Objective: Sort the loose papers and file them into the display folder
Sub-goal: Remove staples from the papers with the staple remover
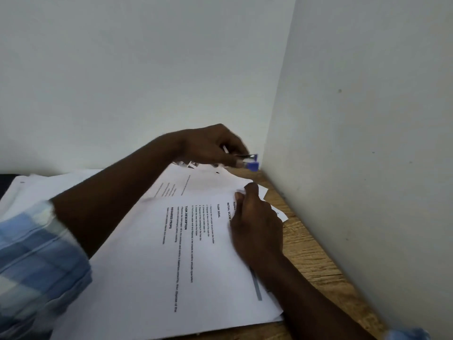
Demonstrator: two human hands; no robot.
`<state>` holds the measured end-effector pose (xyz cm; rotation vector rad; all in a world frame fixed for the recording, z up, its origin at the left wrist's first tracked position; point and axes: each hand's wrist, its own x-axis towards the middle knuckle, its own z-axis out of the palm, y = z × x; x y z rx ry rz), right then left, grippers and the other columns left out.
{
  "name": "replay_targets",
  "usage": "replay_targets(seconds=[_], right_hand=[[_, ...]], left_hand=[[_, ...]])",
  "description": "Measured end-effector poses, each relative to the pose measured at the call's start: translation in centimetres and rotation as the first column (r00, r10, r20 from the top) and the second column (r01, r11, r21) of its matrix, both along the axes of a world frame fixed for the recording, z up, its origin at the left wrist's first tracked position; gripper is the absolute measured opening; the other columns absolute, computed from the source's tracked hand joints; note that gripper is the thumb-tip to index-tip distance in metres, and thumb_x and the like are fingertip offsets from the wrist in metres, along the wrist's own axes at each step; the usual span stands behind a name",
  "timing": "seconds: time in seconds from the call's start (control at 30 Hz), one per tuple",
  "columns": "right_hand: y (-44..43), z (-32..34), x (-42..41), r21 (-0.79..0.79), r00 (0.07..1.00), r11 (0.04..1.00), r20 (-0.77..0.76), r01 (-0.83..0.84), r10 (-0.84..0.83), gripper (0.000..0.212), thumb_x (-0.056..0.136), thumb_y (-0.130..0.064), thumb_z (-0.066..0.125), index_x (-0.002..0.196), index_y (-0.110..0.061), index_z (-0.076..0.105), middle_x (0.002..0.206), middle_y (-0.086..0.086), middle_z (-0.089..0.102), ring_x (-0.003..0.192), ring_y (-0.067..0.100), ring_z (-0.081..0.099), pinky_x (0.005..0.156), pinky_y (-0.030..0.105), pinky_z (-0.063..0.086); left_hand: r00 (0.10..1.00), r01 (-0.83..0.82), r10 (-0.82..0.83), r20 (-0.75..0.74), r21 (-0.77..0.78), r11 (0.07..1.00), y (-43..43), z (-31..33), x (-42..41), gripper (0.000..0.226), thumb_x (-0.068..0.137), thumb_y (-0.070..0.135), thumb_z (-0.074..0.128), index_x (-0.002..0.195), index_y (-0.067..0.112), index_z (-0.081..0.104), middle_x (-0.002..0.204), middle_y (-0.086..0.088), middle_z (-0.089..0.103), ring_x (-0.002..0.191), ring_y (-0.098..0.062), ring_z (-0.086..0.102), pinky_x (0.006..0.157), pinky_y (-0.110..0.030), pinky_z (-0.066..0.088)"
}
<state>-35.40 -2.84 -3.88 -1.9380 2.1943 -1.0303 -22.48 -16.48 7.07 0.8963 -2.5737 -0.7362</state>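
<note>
Centrally, a printed sheet (157, 266) lies on top of a spread of loose papers (61, 185) that covers the lower left and middle of the frame, its lines of black text running sideways to the viewer. The right hand (257, 222), entering from the lower right, sits on the sheet's right edge with its fingers curled, pinching a bit of that edge near the upper corner. Just below its wrist a grey strip (257, 285) shows at the paper's edge; what it belongs to cannot be told. The left hand (213, 146) reaches across the stack from the left, its forearm hiding part of the papers, and clenches a small blue and silver object (252, 161), too blurred to name, above the far end of the stack. A blue checked sleeve (36, 253) fills the lower left. Small white paper scraps (282, 215) lie just beside the right hand on the wooden desk (308, 253), which meets two pale walls (367, 119) in a corner right of centre.
</note>
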Motion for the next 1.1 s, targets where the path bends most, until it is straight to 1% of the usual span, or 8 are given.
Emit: replay_targets(seconds=[0.17, 0.27, 0.47, 0.57, 0.7, 0.8, 0.97, 1.1], right_hand=[[0.2, 0.1, 0.3, -0.126, 0.999, 0.992, 0.045, 0.023, -0.018, 0.018, 0.109, -0.029, 0.035, 0.122, -0.02, 0.045, 0.094, 0.005, 0.069, 0.094, 0.03, 0.066, 0.064, 0.037, 0.028], [0.3, 0.0, 0.3, -0.156, 0.999, 0.987, 0.024, 0.026, -0.022, 0.015, 0.109, -0.03, 0.035, 0.115, -0.02, 0.044, 0.089, 0.001, 0.067, 0.09, 0.028, 0.065, 0.063, 0.036, 0.024], [0.1, -0.2, 0.5, -0.227, 0.999, 0.974, -0.025, 0.021, -0.028, 0.01, 0.107, -0.03, 0.039, 0.108, -0.021, 0.043, 0.066, -0.015, 0.038, 0.077, 0.026, 0.065, 0.059, 0.034, 0.028], [-0.1, -0.3, 0.5, -0.268, 0.998, 0.963, -0.044, 0.02, -0.033, 0.012, 0.108, -0.033, 0.04, 0.104, -0.022, 0.044, 0.06, -0.016, 0.033, 0.071, 0.024, 0.064, 0.052, 0.032, 0.023], [-0.6, -0.7, 0.6, -0.342, 0.997, 0.94, -0.058, 0.018, -0.04, 0.01, 0.106, -0.028, 0.046, 0.105, -0.019, 0.05, 0.062, -0.019, 0.034, 0.062, 0.024, 0.063, 0.05, 0.029, 0.026], [-0.8, -0.8, 0.6, -0.387, 0.997, 0.922, -0.068, 0.007, -0.037, 0.014, 0.103, -0.031, 0.043, 0.105, -0.02, 0.051, 0.06, -0.021, 0.029, 0.056, 0.023, 0.061, 0.049, 0.027, 0.028], [-0.9, -0.8, 0.5, -0.436, 0.996, 0.9, -0.075, 0.0, -0.036, 0.013, 0.1, -0.03, 0.044, 0.101, -0.019, 0.052, 0.06, -0.022, 0.029, 0.051, 0.019, 0.059, 0.046, 0.018, 0.016], [-1.1, -1.0, 0.5, -0.465, 0.995, 0.885, -0.081, 0.008, -0.051, 0.011, 0.101, -0.029, 0.044, 0.101, -0.02, 0.05, 0.061, -0.018, 0.035, 0.05, 0.02, 0.059, 0.045, 0.022, 0.018]], left_hand=[[0.993, -0.025, -0.003, 0.12, 0.227, 0.974, 2.7, 0.3, 4.0, 0.02, 0.093, 0.02, 0.076, 0.113, 0.022, 0.079, 0.101, -0.022, 0.072, 0.079, -0.012, 0.065, 0.076, -0.034, 0.059], [0.995, -0.027, 0.01, 0.098, 0.176, 0.984, 3.8, -0.1, 4.6, 0.02, 0.091, 0.019, 0.079, 0.11, 0.024, 0.08, 0.098, -0.016, 0.074, 0.077, -0.011, 0.064, 0.068, -0.027, 0.055], [0.998, -0.029, 0.021, 0.061, 0.129, 0.991, 3.5, 0.3, 5.4, 0.02, 0.092, 0.02, 0.077, 0.11, 0.027, 0.08, 0.103, 0.003, 0.077, 0.085, -0.002, 0.067, 0.077, -0.034, 0.061], [0.997, -0.011, -0.002, 0.076, 0.171, 0.985, 3.5, 0.1, 5.2, 0.021, 0.09, 0.022, 0.08, 0.109, 0.029, 0.081, 0.104, 0.0, 0.077, 0.084, -0.012, 0.067, 0.071, -0.03, 0.061], [0.997, 0.003, -0.014, 0.077, 0.141, 0.99, 3.5, 0.2, 5.1, 0.022, 0.089, 0.021, 0.081, 0.11, 0.026, 0.08, 0.102, 0.001, 0.078, 0.079, -0.016, 0.063, 0.062, -0.025, 0.052], [0.998, 0.0, -0.007, 0.058, 0.124, 0.992, 3.5, 0.2, 5.2, 0.021, 0.088, 0.02, 0.082, 0.108, 0.023, 0.08, 0.1, 0.001, 0.079, 0.089, -0.028, 0.069, 0.071, -0.037, 0.055], [0.999, -0.026, 0.031, -0.021, 0.174, 0.984, 3.7, 0.1, 5.0, 0.019, 0.085, 0.018, 0.085, 0.103, 0.019, 0.08, 0.098, 0.001, 0.079, 0.079, -0.01, 0.064, 0.065, -0.024, 0.05], [0.992, -0.017, 0.044, -0.116, 0.225, 0.974, 3.7, -0.2, 5.1, 0.029, 0.083, 0.007, 0.084, 0.109, 0.015, 0.077, 0.102, -0.001, 0.08, 0.083, -0.011, 0.068, 0.076, -0.033, 0.053]])
